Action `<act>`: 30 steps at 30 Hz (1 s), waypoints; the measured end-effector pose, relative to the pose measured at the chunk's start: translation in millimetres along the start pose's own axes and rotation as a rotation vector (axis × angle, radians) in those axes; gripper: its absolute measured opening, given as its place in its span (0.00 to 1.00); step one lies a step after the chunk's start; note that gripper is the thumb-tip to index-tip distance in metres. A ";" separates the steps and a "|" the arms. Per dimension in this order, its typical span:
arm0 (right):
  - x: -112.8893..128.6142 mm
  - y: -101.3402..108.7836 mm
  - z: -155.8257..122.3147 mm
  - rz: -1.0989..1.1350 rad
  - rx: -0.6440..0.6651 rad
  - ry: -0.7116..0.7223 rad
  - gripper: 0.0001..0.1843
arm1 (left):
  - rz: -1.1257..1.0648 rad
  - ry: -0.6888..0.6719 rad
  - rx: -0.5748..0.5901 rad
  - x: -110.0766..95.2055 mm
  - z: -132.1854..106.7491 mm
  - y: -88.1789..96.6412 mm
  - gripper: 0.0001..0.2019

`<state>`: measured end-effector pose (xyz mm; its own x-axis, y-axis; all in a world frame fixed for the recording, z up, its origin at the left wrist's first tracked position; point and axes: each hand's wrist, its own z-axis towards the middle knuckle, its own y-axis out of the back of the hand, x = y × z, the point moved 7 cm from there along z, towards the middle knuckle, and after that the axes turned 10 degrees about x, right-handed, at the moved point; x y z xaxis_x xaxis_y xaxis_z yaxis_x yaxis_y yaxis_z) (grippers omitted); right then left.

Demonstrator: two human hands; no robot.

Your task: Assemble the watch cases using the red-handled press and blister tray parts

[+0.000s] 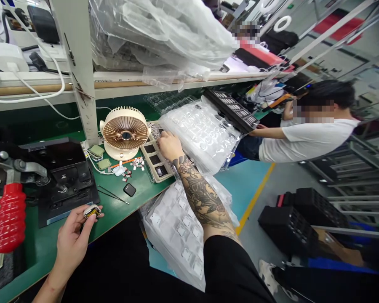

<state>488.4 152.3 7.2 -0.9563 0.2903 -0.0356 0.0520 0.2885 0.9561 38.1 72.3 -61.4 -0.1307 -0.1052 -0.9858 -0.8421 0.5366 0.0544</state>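
My left hand (77, 231) grips a small open watch case (92, 211) with yellow and metallic parts showing inside. My right hand (170, 145) reaches across to a cream compartment tray (151, 164); its fingers are bent down together at the far part of the tray, and the fingertips are hidden. Dark square screens (161, 171) lie in the tray's nearer compartments. On the green bench, a black square watch-like piece (129, 190) lies beside black tweezers (113, 195), between my two hands.
A cream fan (125, 134) stands behind small loose parts (137, 163). At left sits a clamp fixture with a red handle (11, 219). Clear plastic trays (202, 130) are stacked at right, more white trays (173, 223) below the bench edge. A co-worker (303, 139) sits beyond.
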 end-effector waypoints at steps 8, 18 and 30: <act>-15.3 -17.0 -14.7 0.177 -0.147 -0.091 0.18 | -0.053 -0.020 -0.029 -12.4 4.5 -0.1 0.16; 9.1 -5.1 -85.6 0.899 -0.577 -0.037 0.15 | 0.040 -0.038 0.009 -19.3 6.0 -1.5 0.13; 226.1 -63.7 -164.4 1.457 -0.124 0.500 0.04 | 0.279 -0.107 0.121 -42.9 9.7 -9.2 0.12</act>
<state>221.5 49.6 -13.9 -0.0966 -0.0886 0.9914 0.9946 -0.0458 0.0929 56.6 80.0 -21.1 -0.2868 0.1458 -0.9468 -0.7125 0.6282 0.3126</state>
